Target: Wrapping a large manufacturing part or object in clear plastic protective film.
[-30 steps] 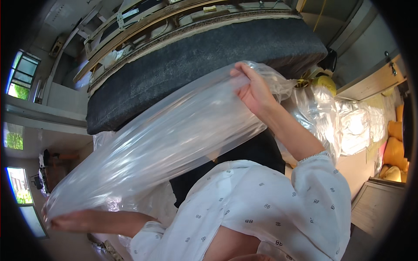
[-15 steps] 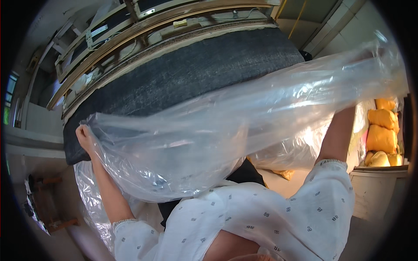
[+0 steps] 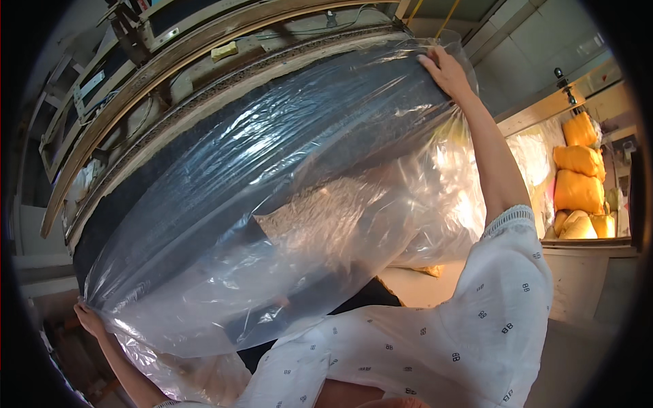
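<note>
A wide clear plastic sheet (image 3: 231,177) is stretched over a long surface with a dark cloth cover (image 3: 102,217). My left hand (image 3: 90,319) is closed on the sheet's gathered near-left corner, just past the surface's left end. At the far right, my right hand (image 3: 447,73) grips the sheet's other end near the surface's back corner; its fingertips are partly hidden by the film. Between my hands the sheet lies wrinkled and shiny over the cloth, and its near edge hangs toward my body. More crumpled clear plastic (image 3: 173,370) hangs below on the left.
Along the back runs a wooden rail (image 3: 272,19) with metal fittings behind it and a small yellow block (image 3: 223,52) beside it. Orange-yellow bundles (image 3: 578,190) are stacked in a lit recess at the right. A ledge (image 3: 592,245) lies below them.
My right hand has swung from the far right inward to the surface's back right corner. My left hand moved down and left. The raised, billowing plastic sheet now lies spread over the dark cloth.
</note>
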A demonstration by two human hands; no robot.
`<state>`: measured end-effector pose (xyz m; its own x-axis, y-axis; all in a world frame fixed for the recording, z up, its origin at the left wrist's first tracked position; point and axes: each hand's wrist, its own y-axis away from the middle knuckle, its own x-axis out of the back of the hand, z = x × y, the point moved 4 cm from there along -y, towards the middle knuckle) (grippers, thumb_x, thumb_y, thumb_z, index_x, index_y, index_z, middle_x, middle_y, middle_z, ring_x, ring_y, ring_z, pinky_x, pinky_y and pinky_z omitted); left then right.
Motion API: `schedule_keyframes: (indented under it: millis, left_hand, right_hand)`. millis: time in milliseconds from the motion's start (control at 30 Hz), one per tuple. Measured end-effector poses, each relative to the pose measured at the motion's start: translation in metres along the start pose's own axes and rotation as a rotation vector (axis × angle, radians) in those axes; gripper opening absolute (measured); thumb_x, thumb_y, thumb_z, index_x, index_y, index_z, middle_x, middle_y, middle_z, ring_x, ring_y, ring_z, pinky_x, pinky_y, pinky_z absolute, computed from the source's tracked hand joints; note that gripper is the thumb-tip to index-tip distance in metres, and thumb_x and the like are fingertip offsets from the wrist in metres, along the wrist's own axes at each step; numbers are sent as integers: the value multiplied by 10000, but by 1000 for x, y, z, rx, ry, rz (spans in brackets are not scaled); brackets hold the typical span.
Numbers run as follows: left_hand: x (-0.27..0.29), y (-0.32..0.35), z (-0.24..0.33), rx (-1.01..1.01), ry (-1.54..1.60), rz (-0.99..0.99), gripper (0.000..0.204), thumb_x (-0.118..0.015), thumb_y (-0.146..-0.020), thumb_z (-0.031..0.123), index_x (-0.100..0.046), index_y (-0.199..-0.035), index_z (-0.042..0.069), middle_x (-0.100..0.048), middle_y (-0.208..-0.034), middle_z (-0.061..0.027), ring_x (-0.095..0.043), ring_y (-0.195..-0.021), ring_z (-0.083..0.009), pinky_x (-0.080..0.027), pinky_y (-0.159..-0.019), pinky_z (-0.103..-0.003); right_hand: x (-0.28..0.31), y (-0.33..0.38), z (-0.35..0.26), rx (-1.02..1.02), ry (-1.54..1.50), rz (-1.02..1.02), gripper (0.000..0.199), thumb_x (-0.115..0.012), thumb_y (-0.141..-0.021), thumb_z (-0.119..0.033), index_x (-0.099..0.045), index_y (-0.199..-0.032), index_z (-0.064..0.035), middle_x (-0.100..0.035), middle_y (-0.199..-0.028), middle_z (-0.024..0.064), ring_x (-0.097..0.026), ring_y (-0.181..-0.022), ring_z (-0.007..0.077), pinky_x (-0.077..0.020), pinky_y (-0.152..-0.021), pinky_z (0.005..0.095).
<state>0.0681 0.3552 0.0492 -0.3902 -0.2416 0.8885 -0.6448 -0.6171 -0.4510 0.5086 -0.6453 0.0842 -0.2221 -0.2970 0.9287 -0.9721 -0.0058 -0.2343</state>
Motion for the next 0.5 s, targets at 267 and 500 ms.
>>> schedule_keyframes:
  millis: [267,500]
  left_hand:
    - [-8,-43,-63,86,-94,135,395,-426,-901,334,-539,-1084,2,-581,-1070,-190,-555,-1001,-319,-429,-858,-401]
    - [-16,-15,114,262,325,404,221,-519,-809,272,-595,-905,89,-617,-867,-134,-586,-844,-298,-442,-751,-382]
  right_hand:
    - [-65,-33,22,95,-377,-223,502,-364,-915,-401,-501,-1217,-24,-517,-1236,124,-470,-1153,219,-339,-961,297]
    - [-24,-51,-19,41,595,210,456,-436,-900,-414,-553,-1127,-36,-563,-1031,198,-529,-986,332,-397,-861,344]
